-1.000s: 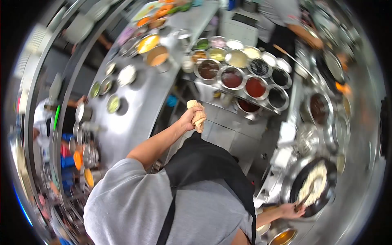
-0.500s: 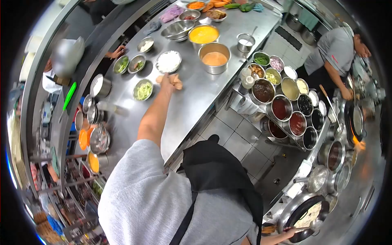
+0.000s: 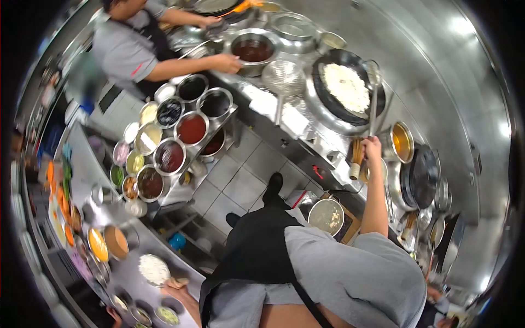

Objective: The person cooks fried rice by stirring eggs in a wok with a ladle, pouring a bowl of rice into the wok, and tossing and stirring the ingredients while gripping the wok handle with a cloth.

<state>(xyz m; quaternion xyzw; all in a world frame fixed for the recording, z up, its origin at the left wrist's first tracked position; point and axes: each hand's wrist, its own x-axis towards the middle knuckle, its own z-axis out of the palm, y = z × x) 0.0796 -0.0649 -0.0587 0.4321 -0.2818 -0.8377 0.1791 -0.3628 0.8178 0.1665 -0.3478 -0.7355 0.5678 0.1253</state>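
My right hand (image 3: pixel 373 146) is closed round the handle of a long metal ladle (image 3: pixel 374 109). The ladle's bowl rests at the right rim of a black wok (image 3: pixel 322 90), which holds pale white food (image 3: pixel 345 87). Behind me, at the lower left, my left hand (image 3: pixel 181 288) reaches over the steel counter. Its fingers are closed on a crumpled tan thing (image 3: pixel 176 282), too small to name. It lies beside a bowl of white food (image 3: pixel 154 269). A bowl of shredded pale green vegetable (image 3: pixel 167 315) stands below it.
A co-worker (image 3: pixel 128 52) stands at the stove, upper left. Pots of sauce (image 3: pixel 192 128) crowd a cart between the counters. A strainer (image 3: pixel 283 77) lies left of the wok, a bamboo brush (image 3: pixel 356 158) below it. A pot (image 3: pixel 326 216) stands low near my legs.
My view has swung right, from the prep counter to the stove. The wok and my right hand on the ladle have come into full view. My left hand stays beside the white food bowl.
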